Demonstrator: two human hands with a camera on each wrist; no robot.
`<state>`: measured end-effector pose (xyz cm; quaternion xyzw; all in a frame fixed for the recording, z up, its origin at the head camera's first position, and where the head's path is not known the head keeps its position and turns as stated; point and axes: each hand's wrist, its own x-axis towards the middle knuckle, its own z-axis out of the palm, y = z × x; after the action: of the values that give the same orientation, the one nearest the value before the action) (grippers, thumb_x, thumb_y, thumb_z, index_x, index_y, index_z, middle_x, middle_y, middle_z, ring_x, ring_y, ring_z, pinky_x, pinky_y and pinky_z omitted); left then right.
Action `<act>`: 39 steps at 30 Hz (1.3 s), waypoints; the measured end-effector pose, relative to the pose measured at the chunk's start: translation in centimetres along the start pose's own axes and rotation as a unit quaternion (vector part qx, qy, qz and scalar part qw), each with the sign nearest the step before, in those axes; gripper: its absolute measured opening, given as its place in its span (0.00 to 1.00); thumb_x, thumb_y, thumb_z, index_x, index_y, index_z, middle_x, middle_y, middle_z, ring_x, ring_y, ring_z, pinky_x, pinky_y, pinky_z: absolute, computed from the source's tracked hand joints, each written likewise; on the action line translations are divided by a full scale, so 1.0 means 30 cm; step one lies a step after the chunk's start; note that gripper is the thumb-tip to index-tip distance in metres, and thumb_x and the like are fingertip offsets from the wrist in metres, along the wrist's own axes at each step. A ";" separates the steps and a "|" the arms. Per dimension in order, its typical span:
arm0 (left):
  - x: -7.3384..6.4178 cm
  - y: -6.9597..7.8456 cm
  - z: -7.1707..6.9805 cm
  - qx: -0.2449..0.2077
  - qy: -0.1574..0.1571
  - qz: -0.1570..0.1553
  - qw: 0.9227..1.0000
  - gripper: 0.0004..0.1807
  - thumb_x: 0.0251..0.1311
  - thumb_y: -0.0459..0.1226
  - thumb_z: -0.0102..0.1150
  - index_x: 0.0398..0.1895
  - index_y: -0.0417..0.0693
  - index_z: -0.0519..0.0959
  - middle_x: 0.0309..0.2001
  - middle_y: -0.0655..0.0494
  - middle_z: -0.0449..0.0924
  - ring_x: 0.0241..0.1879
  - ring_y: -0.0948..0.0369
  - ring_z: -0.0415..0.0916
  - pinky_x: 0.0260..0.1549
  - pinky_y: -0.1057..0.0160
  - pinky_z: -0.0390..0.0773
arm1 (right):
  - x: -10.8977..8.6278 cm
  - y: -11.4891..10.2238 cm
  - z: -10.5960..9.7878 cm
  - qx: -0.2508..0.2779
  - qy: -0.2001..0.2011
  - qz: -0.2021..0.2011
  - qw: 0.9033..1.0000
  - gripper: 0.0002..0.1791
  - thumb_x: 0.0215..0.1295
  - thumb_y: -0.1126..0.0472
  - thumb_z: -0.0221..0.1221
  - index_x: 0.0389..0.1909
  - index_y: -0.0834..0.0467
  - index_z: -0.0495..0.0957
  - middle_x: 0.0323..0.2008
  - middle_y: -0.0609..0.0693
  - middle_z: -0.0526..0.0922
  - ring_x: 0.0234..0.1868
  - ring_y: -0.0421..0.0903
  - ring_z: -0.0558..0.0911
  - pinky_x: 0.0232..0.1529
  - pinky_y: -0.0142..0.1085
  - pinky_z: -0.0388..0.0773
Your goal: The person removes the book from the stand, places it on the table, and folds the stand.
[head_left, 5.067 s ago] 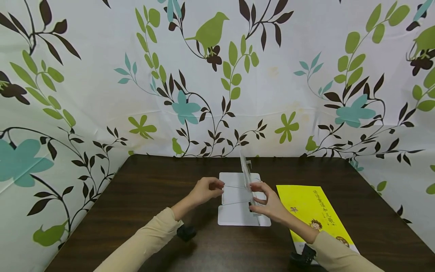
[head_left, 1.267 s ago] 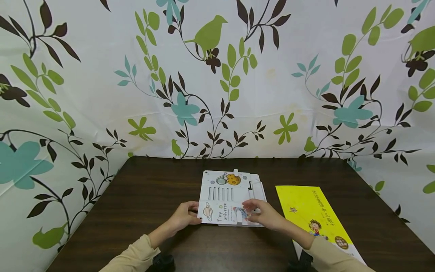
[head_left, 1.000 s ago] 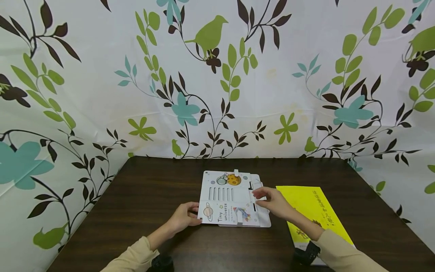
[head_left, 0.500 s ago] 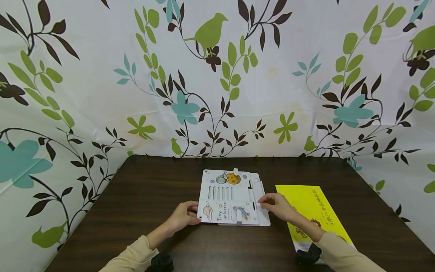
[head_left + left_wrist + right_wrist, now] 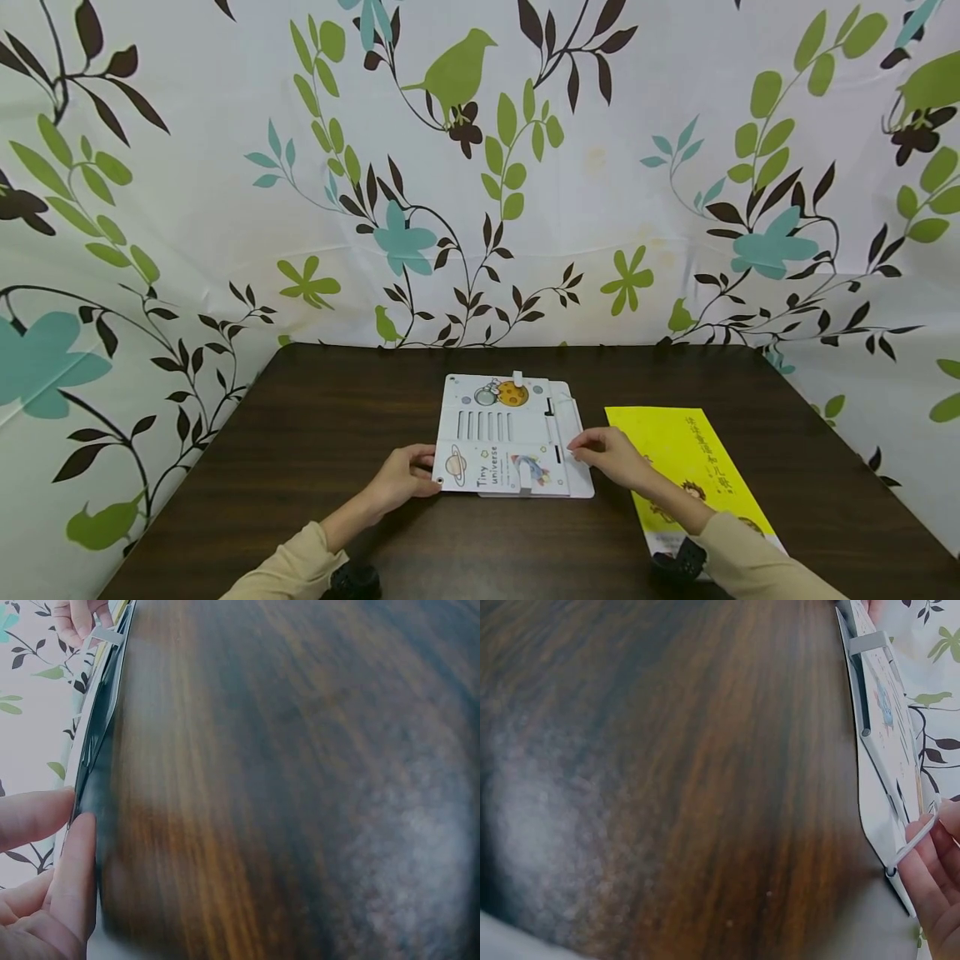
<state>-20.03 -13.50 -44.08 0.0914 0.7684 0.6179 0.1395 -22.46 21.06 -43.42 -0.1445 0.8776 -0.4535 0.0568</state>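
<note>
A white folding book stand (image 5: 483, 450), printed with planets and "Tiny universe", lies tilted low over its white base plate (image 5: 581, 480), mid-table. My left hand (image 5: 401, 482) pinches the panel's lower left edge; the left wrist view shows thumb and fingers (image 5: 77, 859) on either side of it. At the stand's right side is my right hand (image 5: 609, 456). In the right wrist view, that hand's fingers (image 5: 922, 881) grip a thin white wire support (image 5: 915, 844) that is hinged at the base's corner. Page clips (image 5: 525, 478) show at the panel's top and bottom edges.
A yellow book (image 5: 678, 454) lies on the dark wooden table (image 5: 337, 400) to the right, partly under my right forearm. Behind the table hangs a white cloth (image 5: 585, 183) patterned with leaves and birds.
The panel stood upright over the base earlier; now it lies low, printed face up. My right hand has gone from the panel's lower part to the wire at the right side. My left hand stays.
</note>
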 end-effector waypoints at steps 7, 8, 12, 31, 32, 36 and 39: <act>0.000 -0.009 -0.001 0.001 -0.004 0.000 1.000 0.31 0.43 0.20 0.61 0.54 0.21 0.63 0.40 0.40 0.72 0.35 0.56 0.77 0.33 0.62 0.80 | -0.002 0.014 0.005 0.007 -0.003 -0.003 1.000 0.08 0.58 0.64 0.59 0.36 0.64 0.80 0.37 0.56 0.81 0.33 0.46 0.74 0.32 0.28 0.72; 0.000 -0.011 -0.001 0.001 -0.005 0.001 1.000 0.31 0.43 0.20 0.61 0.54 0.21 0.63 0.40 0.41 0.72 0.35 0.56 0.77 0.33 0.62 0.80 | -0.002 0.013 0.006 0.008 -0.004 -0.003 1.000 0.08 0.58 0.64 0.59 0.36 0.64 0.80 0.37 0.56 0.81 0.33 0.46 0.74 0.32 0.28 0.72; 0.000 -0.015 -0.001 0.000 -0.005 0.003 1.000 0.31 0.43 0.20 0.61 0.54 0.21 0.63 0.40 0.41 0.72 0.35 0.56 0.77 0.33 0.61 0.79 | -0.008 -0.017 0.001 0.012 -0.009 -0.011 1.000 0.08 0.58 0.66 0.58 0.36 0.66 0.79 0.36 0.58 0.81 0.32 0.47 0.74 0.31 0.27 0.72; 0.002 -0.004 -0.005 0.003 -0.004 0.006 1.000 0.31 0.43 0.21 0.61 0.55 0.21 0.63 0.40 0.40 0.71 0.34 0.56 0.77 0.32 0.62 0.80 | 0.023 0.003 -0.010 -0.013 -0.040 -0.034 0.999 0.08 0.59 0.64 0.58 0.35 0.64 0.81 0.35 0.55 0.82 0.32 0.45 0.73 0.31 0.29 0.73; 0.002 -0.004 -0.005 0.002 -0.003 0.005 1.000 0.31 0.43 0.20 0.61 0.54 0.21 0.63 0.40 0.40 0.72 0.34 0.56 0.77 0.32 0.62 0.80 | 0.025 0.002 -0.010 -0.016 -0.042 -0.036 0.998 0.08 0.59 0.64 0.58 0.35 0.64 0.81 0.35 0.55 0.82 0.32 0.44 0.73 0.31 0.29 0.72; 0.005 -0.006 -0.003 -0.004 -0.006 0.004 1.000 0.31 0.43 0.20 0.61 0.55 0.21 0.63 0.40 0.41 0.72 0.34 0.57 0.77 0.33 0.61 0.80 | 0.029 0.000 -0.010 -0.022 -0.048 -0.032 0.998 0.08 0.59 0.63 0.58 0.35 0.63 0.81 0.35 0.54 0.82 0.32 0.44 0.73 0.31 0.29 0.72; 0.006 -0.007 0.000 -0.004 -0.005 0.002 1.000 0.31 0.43 0.20 0.61 0.54 0.21 0.63 0.39 0.42 0.72 0.33 0.57 0.77 0.33 0.61 0.80 | 0.031 -0.002 -0.008 -0.021 -0.054 -0.031 0.998 0.08 0.58 0.64 0.59 0.35 0.64 0.81 0.35 0.55 0.82 0.32 0.45 0.73 0.30 0.29 0.72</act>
<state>-20.19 -13.50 -44.30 0.0956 0.7652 0.6205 0.1422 -23.38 20.93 -43.19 -0.1968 0.8779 -0.4278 0.0874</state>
